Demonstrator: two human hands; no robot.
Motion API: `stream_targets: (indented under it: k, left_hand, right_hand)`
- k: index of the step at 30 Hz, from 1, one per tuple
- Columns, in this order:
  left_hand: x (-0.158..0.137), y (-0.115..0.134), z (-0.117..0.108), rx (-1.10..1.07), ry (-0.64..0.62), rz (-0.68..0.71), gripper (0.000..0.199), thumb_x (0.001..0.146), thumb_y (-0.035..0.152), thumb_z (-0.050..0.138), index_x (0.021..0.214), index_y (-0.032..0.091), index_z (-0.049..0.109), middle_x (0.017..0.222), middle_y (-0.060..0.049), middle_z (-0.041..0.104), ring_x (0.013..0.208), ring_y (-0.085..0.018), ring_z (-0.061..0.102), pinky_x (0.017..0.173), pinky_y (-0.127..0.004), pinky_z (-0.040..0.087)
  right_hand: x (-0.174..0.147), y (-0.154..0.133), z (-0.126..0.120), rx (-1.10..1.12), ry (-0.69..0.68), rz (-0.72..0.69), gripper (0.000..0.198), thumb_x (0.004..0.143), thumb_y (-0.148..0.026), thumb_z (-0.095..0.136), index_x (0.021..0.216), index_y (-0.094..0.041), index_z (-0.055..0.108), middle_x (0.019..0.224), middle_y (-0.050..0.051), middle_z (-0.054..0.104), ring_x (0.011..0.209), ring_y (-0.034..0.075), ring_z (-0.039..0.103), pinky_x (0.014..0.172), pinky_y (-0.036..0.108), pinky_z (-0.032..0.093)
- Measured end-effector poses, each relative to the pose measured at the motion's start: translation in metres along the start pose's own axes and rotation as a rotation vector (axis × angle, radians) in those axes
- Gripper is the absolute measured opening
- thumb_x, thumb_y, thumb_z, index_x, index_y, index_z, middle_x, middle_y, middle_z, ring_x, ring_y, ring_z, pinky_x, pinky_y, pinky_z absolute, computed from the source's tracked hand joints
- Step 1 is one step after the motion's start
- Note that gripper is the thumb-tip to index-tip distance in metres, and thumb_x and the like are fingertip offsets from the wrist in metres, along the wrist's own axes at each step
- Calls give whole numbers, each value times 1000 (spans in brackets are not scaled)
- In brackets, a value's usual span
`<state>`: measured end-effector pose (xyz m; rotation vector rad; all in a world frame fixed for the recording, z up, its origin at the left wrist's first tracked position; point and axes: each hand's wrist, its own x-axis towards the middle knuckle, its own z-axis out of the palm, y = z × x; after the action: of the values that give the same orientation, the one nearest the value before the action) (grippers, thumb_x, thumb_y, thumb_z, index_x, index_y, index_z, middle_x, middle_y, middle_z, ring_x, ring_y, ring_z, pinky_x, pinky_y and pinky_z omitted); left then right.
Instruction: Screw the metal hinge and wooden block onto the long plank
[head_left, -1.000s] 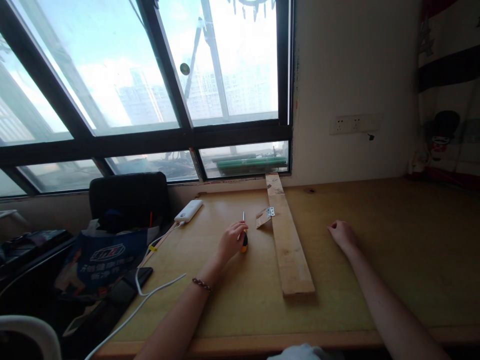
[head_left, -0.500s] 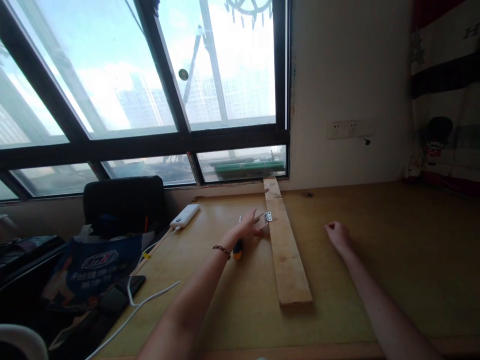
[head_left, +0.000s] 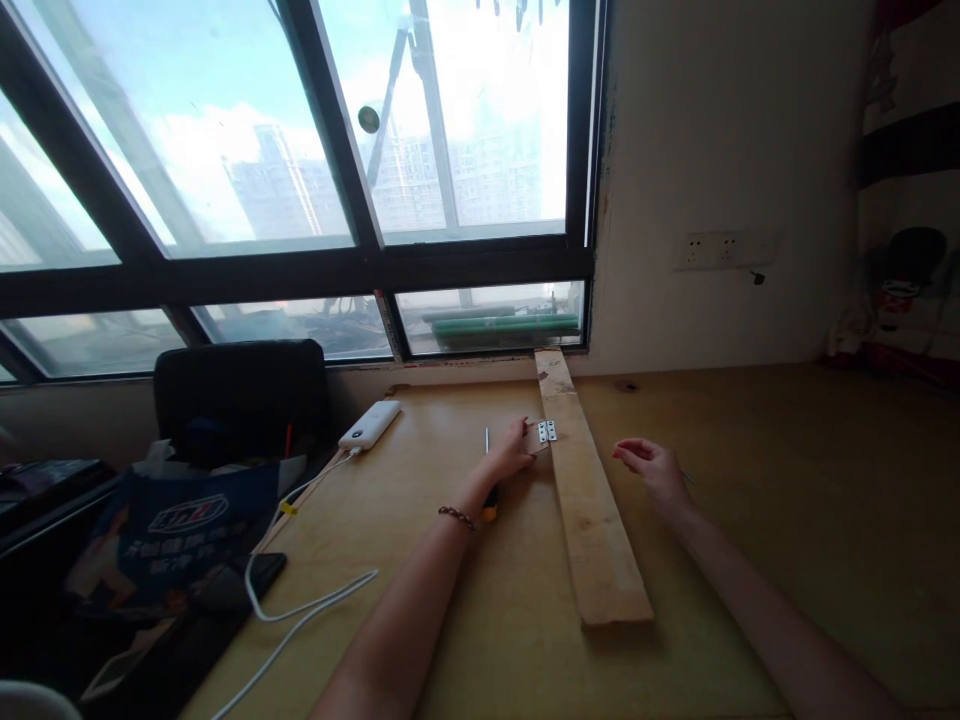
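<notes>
A long wooden plank [head_left: 600,530] lies lengthwise on the table. A silver hinge [head_left: 547,431] with screw holes sits at its left edge, one leaf over the plank. My left hand [head_left: 512,450] is closed on a small wooden piece [head_left: 537,440] under the hinge's other leaf, against the plank. Beneath my left wrist lies a screwdriver [head_left: 490,505] with a black and orange handle, partly hidden. My right hand [head_left: 652,472] hovers right of the plank, thumb and fingers pinched together; whatever is between them is too small to tell.
A white power bank [head_left: 370,426] with a white cable [head_left: 315,605] lies on the table's left side. Beyond that edge stand a black chair [head_left: 240,390] and a blue bag [head_left: 187,520]. A thin object [head_left: 688,478] shows behind my right hand. The window [head_left: 480,250] borders the table's far side.
My right hand has come left toward the plank and its fingers now point at the hinge. The hinge lies flatter across the plank's edge. The view has shifted slightly.
</notes>
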<state>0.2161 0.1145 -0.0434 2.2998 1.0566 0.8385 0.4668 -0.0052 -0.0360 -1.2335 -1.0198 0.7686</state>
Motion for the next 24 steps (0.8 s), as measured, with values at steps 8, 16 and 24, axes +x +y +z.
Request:
stream_targets:
  k: [8,16,24]
  left_hand:
    - [1,-3,-3,25,37,93,78,58,18,65,129,15,33,120,-14,45,111,-26,45,99,-43,32]
    - [2,-10,-3,-7,24,121,80,61,19,62,133,16,27,121,-14,43,112,-24,43,100,-42,32]
    - [4,-12,-1,-26,23,135,80,61,18,62,133,15,26,123,-14,42,115,-25,41,101,-42,29]
  right_hand:
    - [28,-28,70,131,-169,28,35,52,-37,75,78,-15,68,75,7,69,69,16,61,63,26,46]
    - [50,1,106,-9,-186,-88,32,51,-37,74,73,-15,69,73,6,70,70,20,64,68,31,50]
    - [46,3,107,-155,-171,-176,23,55,-34,71,70,-17,71,69,5,70,67,19,64,65,28,49]
